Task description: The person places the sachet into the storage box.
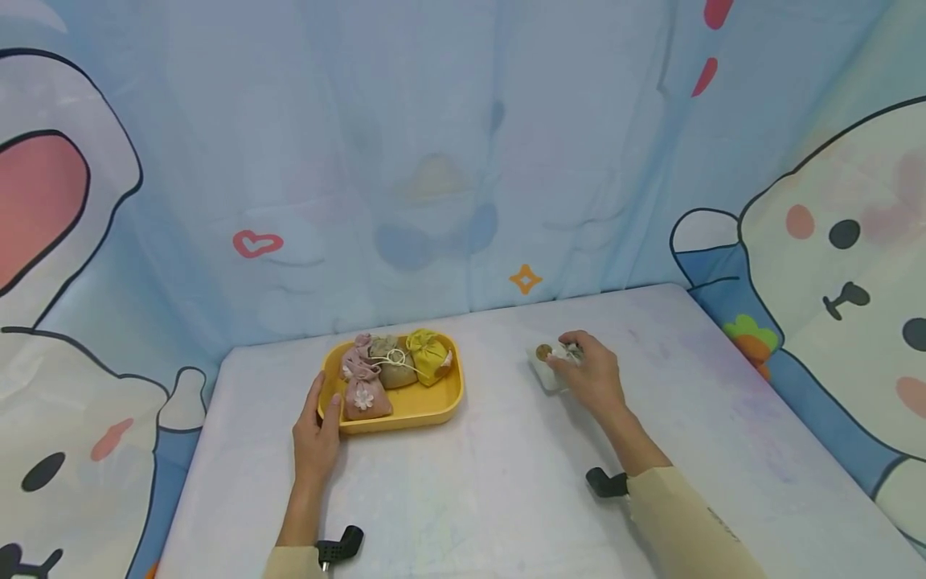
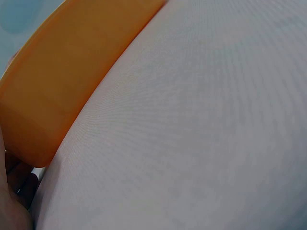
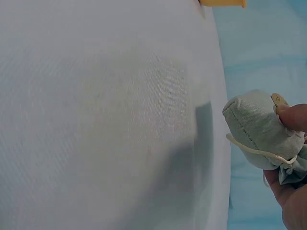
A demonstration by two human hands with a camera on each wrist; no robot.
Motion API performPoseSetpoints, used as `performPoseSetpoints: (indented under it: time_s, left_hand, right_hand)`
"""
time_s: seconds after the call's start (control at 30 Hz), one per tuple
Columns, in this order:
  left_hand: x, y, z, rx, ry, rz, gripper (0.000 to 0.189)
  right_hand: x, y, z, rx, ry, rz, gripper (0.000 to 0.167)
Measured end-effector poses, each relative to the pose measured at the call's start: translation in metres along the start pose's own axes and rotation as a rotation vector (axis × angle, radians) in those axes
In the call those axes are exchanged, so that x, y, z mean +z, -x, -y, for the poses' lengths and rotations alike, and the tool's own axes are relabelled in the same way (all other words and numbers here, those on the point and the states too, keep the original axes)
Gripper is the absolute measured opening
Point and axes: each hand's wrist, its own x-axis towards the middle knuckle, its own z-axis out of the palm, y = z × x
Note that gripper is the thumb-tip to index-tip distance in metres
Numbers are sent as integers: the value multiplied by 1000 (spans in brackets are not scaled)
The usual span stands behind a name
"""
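A yellow tray [image 1: 427, 416] sits on the table at left of centre, its left end gripped by my left hand [image 1: 314, 442]. In the left wrist view, fingers [image 2: 21, 184] show beside the lower corner of the tray wall. The tray holds a pink pouch [image 1: 367, 400] with a white flower, a grey-brown pouch [image 1: 400, 375] and a yellow pouch [image 1: 427, 352]. Off to the right, my right hand [image 1: 599, 382] pinches a pale green drawstring pouch [image 3: 261, 127] with a round tan tag [image 3: 278, 99]. That pouch hangs over the table, casting a shadow.
A whitish cloth covers the table [image 1: 470, 498]. Behind it hangs a blue printed curtain [image 1: 434, 96], with large cartoon animals at both sides. Black camera mounts [image 1: 340, 545] stick out from both wrists beside the beige sleeves [image 1: 687, 523].
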Motion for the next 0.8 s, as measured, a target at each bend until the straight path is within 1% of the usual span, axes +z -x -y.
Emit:
performPoseSetpoints:
  time_s: [0.23, 0.6, 0.8]
  left_hand:
    - [1, -1, 0, -1, -7, 1, 54]
    - [1, -1, 1, 14, 5, -5, 53]
    - [1, -1, 2, 18, 7, -7, 53]
  right_hand:
    - [6, 2, 11, -17, 9, 33, 41]
    - [17, 3, 34, -143, -41, 60, 40]
    - [24, 2, 47, -204, -68, 58, 40]
